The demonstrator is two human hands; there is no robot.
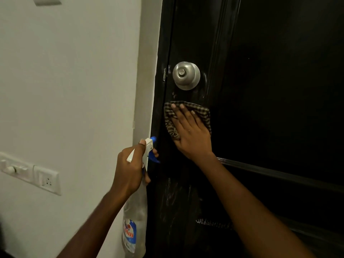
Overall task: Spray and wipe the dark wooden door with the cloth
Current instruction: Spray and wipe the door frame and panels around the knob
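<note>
head-worn view, close, facing door [270,90]

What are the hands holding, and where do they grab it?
The left hand holds the spray bottle by its neck, one finger on the blue trigger. The right hand only presses the checked cloth flat on the door, below the knob.

We face a pale wall in dim indoor light.
The off-white wall [74,90] fills the left half of our view. A white switch plate [47,0] is cut off by the top edge. Low at the left sits a switch panel [15,167] with a round knob (too blurred to read), and a socket plate [48,180] just beside it on the right. The wall's right edge turns into a narrow, greyer return [147,71].
</note>
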